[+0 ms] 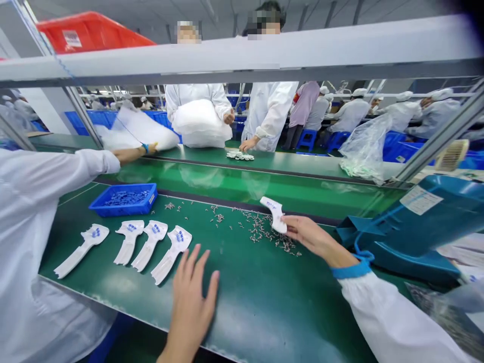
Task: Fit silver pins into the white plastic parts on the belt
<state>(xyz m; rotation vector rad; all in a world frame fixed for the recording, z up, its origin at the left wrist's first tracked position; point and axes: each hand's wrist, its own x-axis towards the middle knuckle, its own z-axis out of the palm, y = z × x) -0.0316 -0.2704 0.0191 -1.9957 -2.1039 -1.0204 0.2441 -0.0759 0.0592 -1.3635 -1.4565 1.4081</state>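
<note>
My left hand (192, 297) lies flat on the green mat (264, 302) with its fingers spread, holding nothing, just right of a row of several white plastic shells (151, 244) with blue buttons. My right hand (310, 234) reaches forward and pinches one white plastic shell (275, 214) by its end. That shell is over a scatter of small metal screws (260, 232) on the mat.
A blue tray (124, 199) of small parts sits at the back left. A co-worker's white sleeve (45, 176) reaches across at left. A blue bin (416, 222) lies tilted at right. Other people in white coats stand beyond the green conveyor (245, 181).
</note>
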